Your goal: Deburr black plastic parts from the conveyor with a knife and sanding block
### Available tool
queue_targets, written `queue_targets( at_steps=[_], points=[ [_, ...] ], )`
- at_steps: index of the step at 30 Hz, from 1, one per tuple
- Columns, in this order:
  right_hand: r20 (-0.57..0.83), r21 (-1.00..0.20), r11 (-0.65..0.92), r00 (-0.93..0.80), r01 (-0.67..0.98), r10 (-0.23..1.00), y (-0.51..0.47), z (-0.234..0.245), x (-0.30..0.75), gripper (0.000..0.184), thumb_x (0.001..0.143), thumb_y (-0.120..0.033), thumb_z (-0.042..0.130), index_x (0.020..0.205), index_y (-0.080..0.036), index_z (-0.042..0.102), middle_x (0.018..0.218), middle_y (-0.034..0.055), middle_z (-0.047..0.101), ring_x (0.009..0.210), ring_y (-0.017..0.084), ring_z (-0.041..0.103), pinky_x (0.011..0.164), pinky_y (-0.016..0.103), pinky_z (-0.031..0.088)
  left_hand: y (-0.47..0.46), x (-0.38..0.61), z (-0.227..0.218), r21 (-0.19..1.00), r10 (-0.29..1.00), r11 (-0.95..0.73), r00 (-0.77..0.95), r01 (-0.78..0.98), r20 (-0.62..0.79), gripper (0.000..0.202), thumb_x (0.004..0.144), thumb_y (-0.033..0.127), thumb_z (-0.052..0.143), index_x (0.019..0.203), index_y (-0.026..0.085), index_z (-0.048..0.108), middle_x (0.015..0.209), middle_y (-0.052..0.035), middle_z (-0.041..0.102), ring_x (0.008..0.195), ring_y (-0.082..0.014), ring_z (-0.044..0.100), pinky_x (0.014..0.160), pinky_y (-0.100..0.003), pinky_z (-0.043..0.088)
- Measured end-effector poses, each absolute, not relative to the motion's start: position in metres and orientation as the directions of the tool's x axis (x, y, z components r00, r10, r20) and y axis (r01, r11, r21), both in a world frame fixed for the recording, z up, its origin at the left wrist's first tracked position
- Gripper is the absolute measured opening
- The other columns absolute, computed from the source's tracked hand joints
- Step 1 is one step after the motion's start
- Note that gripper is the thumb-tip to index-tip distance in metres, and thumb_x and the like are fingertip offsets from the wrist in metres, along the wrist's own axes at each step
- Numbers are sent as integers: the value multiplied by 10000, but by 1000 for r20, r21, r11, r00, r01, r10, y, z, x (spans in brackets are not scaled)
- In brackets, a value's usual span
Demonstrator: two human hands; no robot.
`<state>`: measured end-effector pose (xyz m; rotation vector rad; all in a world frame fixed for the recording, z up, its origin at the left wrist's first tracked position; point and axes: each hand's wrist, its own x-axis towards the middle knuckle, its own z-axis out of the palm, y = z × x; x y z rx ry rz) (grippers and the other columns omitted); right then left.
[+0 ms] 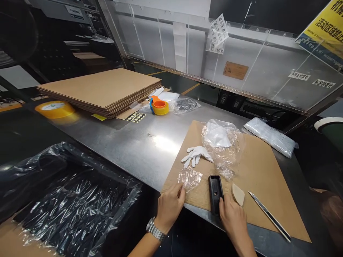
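My left hand (170,205), a metal watch on its wrist, pinches a small crumpled piece of clear plastic film (190,177) at the near edge of a brown cardboard sheet (257,167). My right hand (232,214) grips the near end of a flat black rectangular part (215,191) lying on that sheet. A small beige wedge-shaped piece (238,194) lies just right of the black part. A white glove (195,154) and a larger clear plastic bag (221,141) rest further back on the cardboard.
A thin metal blade or ruler (269,216) lies on the cardboard's right. The steel table (128,142) carries a stack of cardboard sheets (102,89), an orange tape dispenser (159,106), a yellow tape roll (55,108), a sticker sheet (135,116) and a bagged white item (270,135). A black-lined bin (66,200) stands at the left.
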<state>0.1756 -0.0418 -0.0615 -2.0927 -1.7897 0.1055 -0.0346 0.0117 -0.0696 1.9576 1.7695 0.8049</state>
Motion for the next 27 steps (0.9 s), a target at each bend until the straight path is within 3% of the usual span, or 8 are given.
queue_targets(
  at_steps=[3, 6, 9, 11, 15, 19, 24, 27],
  points=[
    [61, -547, -2, 42, 837, 997, -51, -47, 170, 311, 922, -364, 327, 762, -214, 547, 584, 14, 582, 529, 152, 561, 480, 246, 377, 9, -33, -61, 683, 997, -68, 35, 728, 62, 260, 848, 286, 438, 803, 206, 681, 729, -70, 706, 666, -234, 646, 580, -287, 400],
    [-220, -892, -115, -198, 436, 955, -58, -40, 153, 352, 883, -494, 406, 822, -193, 580, 647, 0, 583, 564, 120, 556, 498, 213, 415, 10, -33, -54, 775, 994, -53, 107, 630, -19, 284, 850, 326, 439, 748, 208, 677, 639, -48, 680, 601, -209, 619, 548, -267, 375],
    [-483, -872, -481, -303, 88, 821, -63, -49, 136, 485, 773, -657, 460, 738, -178, 524, 491, -57, 461, 342, 59, 401, 304, 169, 289, 12, -35, -49, 877, 971, -42, 228, 479, -78, 309, 837, 366, 455, 688, 197, 666, 589, -13, 653, 531, -160, 574, 507, -234, 379],
    [-549, -823, -569, -278, 12, 788, -64, -58, 130, 520, 731, -704, 462, 704, -185, 473, 446, -84, 412, 279, 36, 319, 251, 152, 220, 12, -38, -49, 919, 953, -13, 283, 393, -107, 312, 814, 384, 484, 660, 182, 663, 555, -2, 630, 483, -139, 540, 479, -225, 388],
    [-554, -826, -562, -236, 39, 798, -64, -68, 129, 515, 712, -696, 495, 681, -183, 460, 472, -90, 394, 294, 27, 318, 245, 138, 228, 9, -41, -56, 958, 931, 56, 333, 280, -152, 296, 793, 413, 519, 765, 168, 682, 535, 7, 607, 468, -127, 535, 470, -221, 423],
    [-553, -832, -534, -158, 148, 818, -63, -73, 134, 535, 729, -728, 404, 694, -195, 441, 457, -93, 370, 288, 43, 305, 242, 159, 232, 7, -40, -69, 959, 925, 103, 330, 263, -190, 429, 853, 455, 396, 976, 126, 642, 580, -15, 628, 469, -140, 587, 434, -224, 442],
    [-420, -830, -373, -27, 415, 907, -60, -70, 140, 477, 814, -634, 348, 627, -202, 429, 497, -42, 414, 405, 98, 414, 355, 205, 283, -3, -40, -71, 914, 955, 34, 255, 404, -149, 422, 895, 419, 328, 1011, 139, 622, 510, 7, 593, 403, -143, 574, 426, -233, 432],
    [-280, -776, -255, 47, 577, 959, -59, -63, 138, 406, 864, -514, 356, 618, -207, 454, 576, 10, 518, 563, 155, 512, 502, 247, 328, -9, -39, -64, 830, 987, -85, 163, 552, -7, 332, 892, 363, 375, 936, 179, 648, 634, -37, 625, 586, -183, 614, 593, -286, 464]
  ],
)
